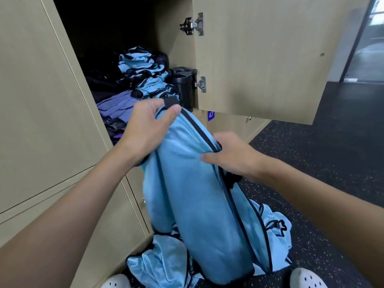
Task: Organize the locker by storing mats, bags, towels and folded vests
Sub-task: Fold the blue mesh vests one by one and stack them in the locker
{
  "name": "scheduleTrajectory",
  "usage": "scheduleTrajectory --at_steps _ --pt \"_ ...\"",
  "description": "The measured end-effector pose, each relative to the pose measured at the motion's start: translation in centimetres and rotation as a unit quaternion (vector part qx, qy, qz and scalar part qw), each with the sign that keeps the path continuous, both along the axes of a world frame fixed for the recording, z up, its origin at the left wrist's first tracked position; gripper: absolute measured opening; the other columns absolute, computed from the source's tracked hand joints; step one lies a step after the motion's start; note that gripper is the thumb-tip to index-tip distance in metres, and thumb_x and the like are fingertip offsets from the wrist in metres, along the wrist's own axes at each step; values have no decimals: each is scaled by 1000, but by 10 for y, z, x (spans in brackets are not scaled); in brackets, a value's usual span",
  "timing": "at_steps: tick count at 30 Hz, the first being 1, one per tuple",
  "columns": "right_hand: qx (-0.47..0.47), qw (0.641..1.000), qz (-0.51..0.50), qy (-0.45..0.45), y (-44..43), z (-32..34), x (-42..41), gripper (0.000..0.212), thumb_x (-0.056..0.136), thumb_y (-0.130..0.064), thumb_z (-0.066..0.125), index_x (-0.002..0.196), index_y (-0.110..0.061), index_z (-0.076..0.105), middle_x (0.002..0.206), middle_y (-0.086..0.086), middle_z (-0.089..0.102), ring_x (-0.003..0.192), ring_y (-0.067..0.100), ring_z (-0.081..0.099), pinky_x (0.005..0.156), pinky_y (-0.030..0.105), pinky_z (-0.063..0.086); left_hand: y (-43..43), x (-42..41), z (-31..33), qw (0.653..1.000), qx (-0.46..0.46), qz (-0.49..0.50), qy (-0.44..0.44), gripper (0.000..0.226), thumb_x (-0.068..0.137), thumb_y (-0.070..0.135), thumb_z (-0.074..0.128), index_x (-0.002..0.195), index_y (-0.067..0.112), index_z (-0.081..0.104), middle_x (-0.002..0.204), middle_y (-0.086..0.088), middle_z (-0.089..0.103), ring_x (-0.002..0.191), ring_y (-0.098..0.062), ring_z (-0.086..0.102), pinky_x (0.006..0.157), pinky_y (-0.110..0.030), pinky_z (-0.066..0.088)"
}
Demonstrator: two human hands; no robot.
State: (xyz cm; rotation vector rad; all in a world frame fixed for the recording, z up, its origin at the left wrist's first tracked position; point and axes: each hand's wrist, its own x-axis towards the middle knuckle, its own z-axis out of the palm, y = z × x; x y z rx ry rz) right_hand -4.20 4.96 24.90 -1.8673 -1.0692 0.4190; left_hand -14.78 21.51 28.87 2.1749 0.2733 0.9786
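A light blue vest (193, 204) with black trim hangs lengthwise in front of the open locker (116, 48). My left hand (145, 125) grips its top end near a black strap. Lower on the right, my right hand (230, 155) pinches the vest's black-trimmed edge. Inside the locker, a stack of folded blue vests (143, 73) sits beside purple fabric (118, 107) and dark items. More blue vests (164, 265) lie crumpled on the floor under the held one.
The locker door (270, 55) stands open to the right with two metal hinges. A black container (184, 86) sits at the locker's right front corner. Closed lockers lie below and to the left. Dark speckled floor (311, 152) stretches right; white shoes (305, 279) show at the bottom.
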Motion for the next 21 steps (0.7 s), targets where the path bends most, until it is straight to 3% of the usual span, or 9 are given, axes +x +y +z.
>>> scheduleTrajectory --at_steps 2,4,8,10,12,15,16,18,21 --pt "-11 999 -10 -48 -3 -1 3 9 88 -2 58 93 5 60 78 7 57 68 14 51 58 26 41 9 -2 4 999 15 43 -21 35 96 31 63 91 -3 68 88 -12 71 76 -15 60 78 -43 53" --pt "-11 997 -23 -77 -4 0 4 7 88 -1 56 89 5 59 74 6 52 64 14 44 55 26 35 17 -3 6 994 34 105 -25 27 95 29 65 102 3 68 101 -5 70 96 -19 65 91 -40 51" --pt "4 992 -57 -110 -3 3 6 8 86 -3 58 84 5 58 68 5 47 61 15 37 53 29 30 28 -6 2 980 6 191 47 41 93 33 66 121 13 42 114 0 53 116 -20 48 93 -30 37" --pt "18 993 -66 -98 -1 3 6 11 86 -3 58 82 6 56 67 4 45 61 14 37 54 29 29 25 -12 0 964 111 164 179 72 81 55 72 137 26 38 138 -6 44 132 -22 39 109 -38 32" --pt "25 996 -53 -71 1 4 4 12 87 -4 58 82 6 58 67 4 46 61 12 39 55 28 31 14 -14 -3 957 159 22 241 98 66 70 74 149 34 36 152 6 34 142 -8 31 121 -37 24" --pt "38 999 -11 -38 2 7 -1 7 86 -4 61 83 2 64 68 10 57 61 8 44 57 24 36 -9 -6 -16 953 53 -174 243 82 75 44 83 146 25 46 136 15 56 123 8 51 108 -20 38" --pt "43 999 1 -27 3 7 -3 4 85 -5 63 85 -2 66 73 12 63 64 8 49 61 24 39 -11 -2 -21 953 28 -189 234 62 81 30 82 136 17 56 120 9 67 107 3 61 97 -20 45" --pt "49 999 7 -20 3 8 -3 6 84 -4 67 88 -9 67 81 9 68 68 9 54 66 25 44 -10 0 -23 959 0 -190 211 22 89 11 71 111 5 69 88 -5 72 78 -8 60 74 -24 46" --pt "35 999 3 -24 1 7 1 26 81 -5 70 104 -15 61 98 7 69 82 16 64 78 34 53 -3 -4 -13 980 0 -118 157 8 93 6 65 94 3 72 79 -11 69 69 -8 56 63 -20 44"
